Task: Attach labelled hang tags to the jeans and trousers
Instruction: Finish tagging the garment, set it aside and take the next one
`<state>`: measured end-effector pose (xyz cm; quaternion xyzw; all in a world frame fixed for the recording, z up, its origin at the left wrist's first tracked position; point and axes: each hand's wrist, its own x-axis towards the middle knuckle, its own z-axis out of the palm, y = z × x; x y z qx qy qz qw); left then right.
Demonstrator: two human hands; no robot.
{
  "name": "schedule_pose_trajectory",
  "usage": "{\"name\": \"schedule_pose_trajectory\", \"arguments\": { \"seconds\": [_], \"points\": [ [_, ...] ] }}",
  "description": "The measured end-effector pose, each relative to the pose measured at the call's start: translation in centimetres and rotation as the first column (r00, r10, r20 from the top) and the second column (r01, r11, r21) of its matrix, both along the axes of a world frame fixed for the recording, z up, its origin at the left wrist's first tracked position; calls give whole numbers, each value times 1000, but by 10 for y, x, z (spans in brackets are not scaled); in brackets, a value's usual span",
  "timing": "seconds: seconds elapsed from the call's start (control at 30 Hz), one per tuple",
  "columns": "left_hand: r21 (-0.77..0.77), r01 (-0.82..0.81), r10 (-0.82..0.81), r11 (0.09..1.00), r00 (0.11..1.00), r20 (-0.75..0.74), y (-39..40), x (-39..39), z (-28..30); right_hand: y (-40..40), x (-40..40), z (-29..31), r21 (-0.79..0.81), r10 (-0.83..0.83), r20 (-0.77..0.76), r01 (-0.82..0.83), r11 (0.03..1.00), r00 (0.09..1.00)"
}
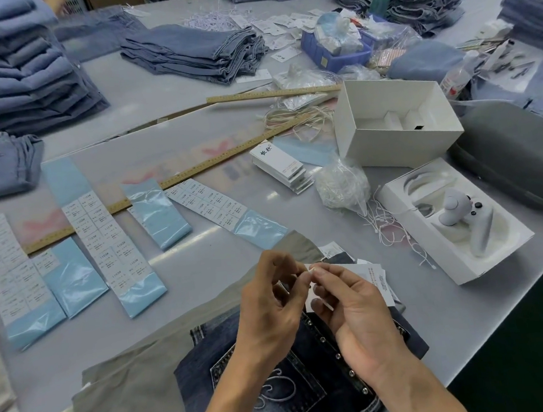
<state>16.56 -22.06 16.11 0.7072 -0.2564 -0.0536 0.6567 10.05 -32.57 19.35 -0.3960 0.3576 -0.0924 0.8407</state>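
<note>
**Both hands on a hang tag above dark jeans**

At lower centre, the left hand (272,307) and right hand (354,310) pinch a small white hang tag (315,295) with curled fingers, just above dark jeans (279,389) lying on olive trousers (132,392) on the bench (204,277).

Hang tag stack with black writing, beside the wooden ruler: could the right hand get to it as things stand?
Probably yes: bare table lies between the right hand and the hang tag stack, but it pinches a small white tag now.

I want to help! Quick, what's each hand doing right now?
Left hand: fingers curled, pinching the top of the white hang tag.
Right hand: grip on the same tag, fingers curled around it.
</note>
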Motion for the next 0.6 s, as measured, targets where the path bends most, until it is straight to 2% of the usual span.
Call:
{"name": "schedule_pose_trajectory", "arguments": {
  "seconds": [0.2, 0.33, 0.4, 0.43, 0.47, 0.53, 0.57, 0.6],
  "points": [
    [51, -8, 8, 999, 1000, 0, 3, 9, -9, -2, -3, -1, -55, 59, 29, -58, 997, 998],
    [70, 19, -19, 997, 1000, -7, -2, 6, -22, 6, -4, -9, -81, 31, 34, -28, 996, 999],
    [70, 2, 0, 998, 999, -40, -2, 3, -28, 7, -4, -12, -142, 37, 29, -33, 989, 999],
    [84, -16, 21, 996, 998, -59, 0, 2, -30, 5, -4, -13, -237, 53, 7, -50, 970, 999],
    [101, -40, 48, 994, 996, -74, 4, 1, -32, 1, -4, -14, -403, 72, -38, -81, 912, 997],
    [103, -144, 153, 984, 985, -81, 16, 2, -32, -7, 0, -15, -763, 115, -137, -179, 621, 984],
    [92, -229, 235, 969, 969, -69, 25, 5, -31, -8, 5, -14, -860, 153, -150, -205, 468, 977],
    [81, -319, 324, 944, 944, -59, 38, 9, -32, -4, 10, -12, -908, 206, -143, -211, 362, 968]
  ]
}}
